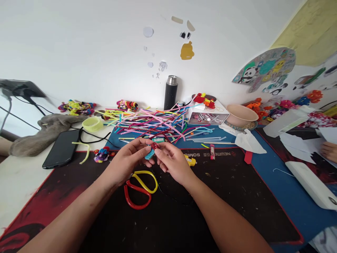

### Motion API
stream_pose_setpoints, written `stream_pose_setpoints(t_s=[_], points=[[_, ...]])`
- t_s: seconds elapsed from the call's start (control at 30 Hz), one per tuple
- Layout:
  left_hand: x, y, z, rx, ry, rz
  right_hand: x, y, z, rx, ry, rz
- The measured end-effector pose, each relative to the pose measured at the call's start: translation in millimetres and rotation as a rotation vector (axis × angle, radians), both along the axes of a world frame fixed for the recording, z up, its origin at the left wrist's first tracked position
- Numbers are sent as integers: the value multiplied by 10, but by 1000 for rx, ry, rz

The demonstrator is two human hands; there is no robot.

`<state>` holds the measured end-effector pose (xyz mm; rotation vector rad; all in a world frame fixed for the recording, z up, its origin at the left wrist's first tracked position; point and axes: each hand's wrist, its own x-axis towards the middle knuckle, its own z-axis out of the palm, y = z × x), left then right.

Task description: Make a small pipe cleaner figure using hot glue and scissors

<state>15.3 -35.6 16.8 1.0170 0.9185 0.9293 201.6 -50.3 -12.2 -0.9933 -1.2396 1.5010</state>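
Note:
Above the dark mat, my left hand [134, 155] pinches a small bundle of blue and glittery red pipe cleaners [150, 154]. My right hand [172, 160] grips the red side of the same bundle, its thumb on top. Both hands nearly touch, and the fingers hide part of the piece. Below them on the mat lie scissors [151, 191] with one yellow and one red handle; their blades are hidden under my left hand. A yellow hot glue gun [191, 160] sits just right of my right hand, partly covered by it.
Loose pipe cleaners [150, 123] are heaped behind my hands, before a black thermos [171, 93]. At left are a phone [61, 149] and a small colourful figure [101, 154]. A white box [209, 114] and a bowl [241, 116] stand at back right. Another person's hand [329, 151] shows at far right.

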Motion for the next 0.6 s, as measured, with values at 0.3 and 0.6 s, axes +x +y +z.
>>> stream_pose_setpoints(t_s=[0.3,0.6], points=[[5,-3,-26,-79,-71,6,-17,-14,-59,72,-36,-62],[1,-4,-41,-114,-143,-28,-29,-15,-41,39,18,-51]])
